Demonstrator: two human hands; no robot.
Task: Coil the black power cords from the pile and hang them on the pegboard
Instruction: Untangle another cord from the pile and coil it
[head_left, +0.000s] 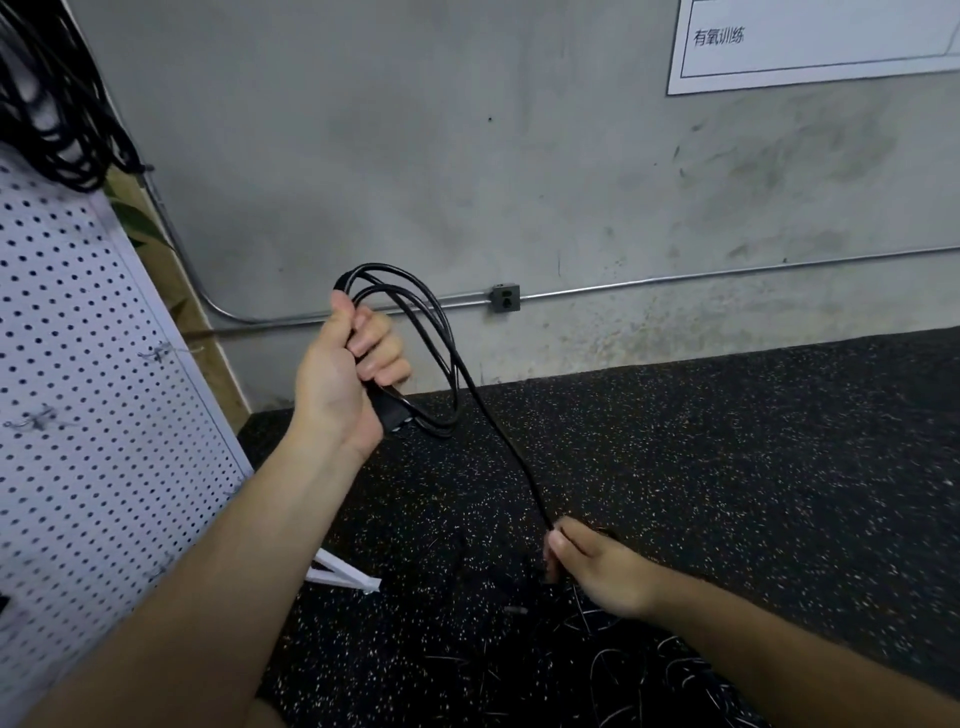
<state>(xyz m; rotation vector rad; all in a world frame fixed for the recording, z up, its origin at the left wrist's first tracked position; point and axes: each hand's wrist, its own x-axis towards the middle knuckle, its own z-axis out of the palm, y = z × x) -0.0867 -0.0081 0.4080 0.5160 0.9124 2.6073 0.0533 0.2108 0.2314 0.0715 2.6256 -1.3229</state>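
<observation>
My left hand (348, 369) is raised mid-frame and closed around a partly coiled black power cord (441, 332); its plug end pokes out below my palm. From the loops, a straight run of the same cord slants down to my right hand (597, 566), which pinches it low near the floor. The pile of black cords (639, 670) lies on the floor under and behind my right hand, hard to make out against the dark mat. The white pegboard (93, 395) stands at the left, with several coiled black cords (57, 114) hanging at its top left.
A grey concrete wall (467, 156) faces me, with a metal conduit and an outlet box (505, 298) low on it. The floor is black speckled rubber mat (727, 441). The pegboard's white foot (343, 571) sticks out onto the mat. A white sign (810, 41) hangs upper right.
</observation>
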